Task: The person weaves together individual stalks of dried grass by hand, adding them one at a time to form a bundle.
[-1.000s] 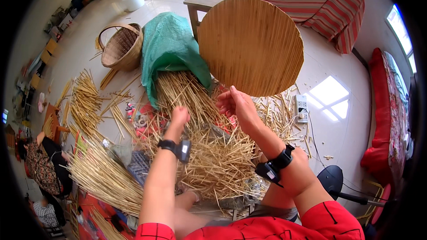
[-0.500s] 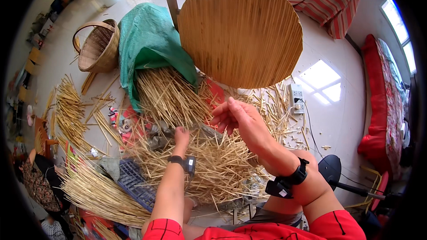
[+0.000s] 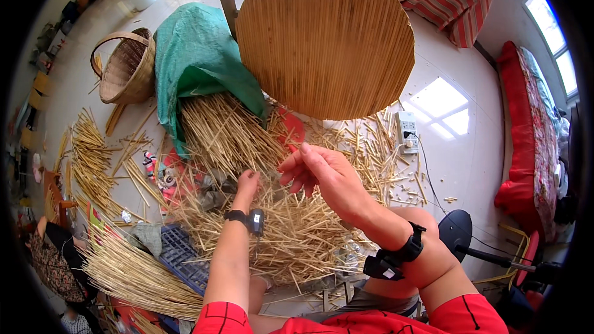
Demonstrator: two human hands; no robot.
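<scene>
My left hand (image 3: 249, 183) is low over the loose straw, its fingers drawn together at the mouth of the green sack; whatever they hold is hidden. Higher and to the right, my right hand (image 3: 325, 172) has its fingers curled and its thumb bent against them. I cannot make out anything in that grip. Between and below my wrists spreads a heap of cut straw stalks (image 3: 303, 235). A thick bundle of longer stalks (image 3: 226, 133) pokes out of the green woven sack (image 3: 201, 49). Beyond my right hand stands a large round board faced with straw strips (image 3: 325, 40).
A handled wicker basket (image 3: 127, 74) sits left of the sack. Straw bundles (image 3: 93, 154) lie at left, beside a blue plastic crate (image 3: 182, 253). A power strip (image 3: 407, 131) with a cord is on the tiled floor at right. Another person (image 3: 59, 260) is at far left.
The whole scene has shifted slightly left in view. My right hand has come a little left and down, nearer my left hand. Both hands keep their curled shape.
</scene>
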